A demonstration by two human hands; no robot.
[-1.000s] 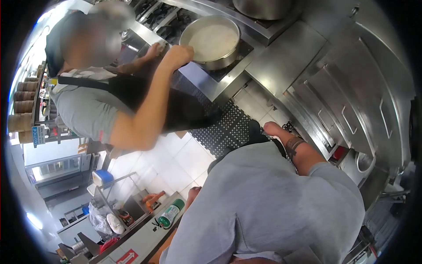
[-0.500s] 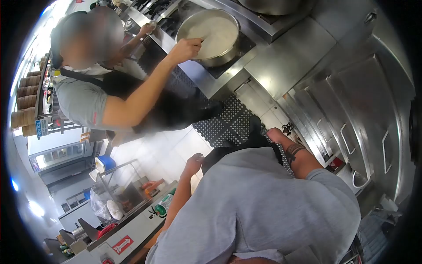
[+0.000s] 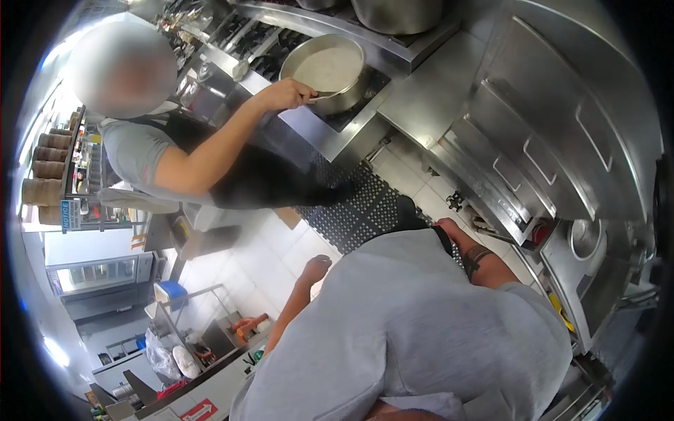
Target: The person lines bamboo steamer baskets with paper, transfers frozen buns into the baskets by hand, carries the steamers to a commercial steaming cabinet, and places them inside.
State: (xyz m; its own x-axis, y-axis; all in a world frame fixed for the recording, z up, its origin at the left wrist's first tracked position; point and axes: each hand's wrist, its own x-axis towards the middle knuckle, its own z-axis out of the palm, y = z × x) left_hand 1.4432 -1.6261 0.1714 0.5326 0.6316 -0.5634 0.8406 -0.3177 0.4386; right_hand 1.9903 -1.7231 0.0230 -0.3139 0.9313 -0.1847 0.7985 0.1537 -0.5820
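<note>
My left hand (image 3: 317, 266) hangs over the white floor tiles, its fingers loosely curled and holding nothing visible. On the other side of my grey shirt, my right hand (image 3: 446, 227) hangs low below a tattooed forearm; its fingers are too hidden to read. Neither hand touches an object that shows. Ahead, a co-worker's hand (image 3: 293, 92) grips a handle at the rim of a large metal pot (image 3: 354, 88), filled with pale, cloudy contents, on the stove.
The co-worker (image 3: 191, 163) in a dark apron stands front left, by the stove edge. A perforated black mat (image 3: 351, 217) covers part of the floor. Steel drawers (image 3: 523, 151) line the right. A metal cart (image 3: 203, 305) and a counter with a red arrow sign (image 3: 201, 410) lie lower left.
My left hand has swung out from beside my shirt into fuller view. The co-worker's other hand has gone from sight, and the hand at the pot has shifted along its rim. The view has shifted.
</note>
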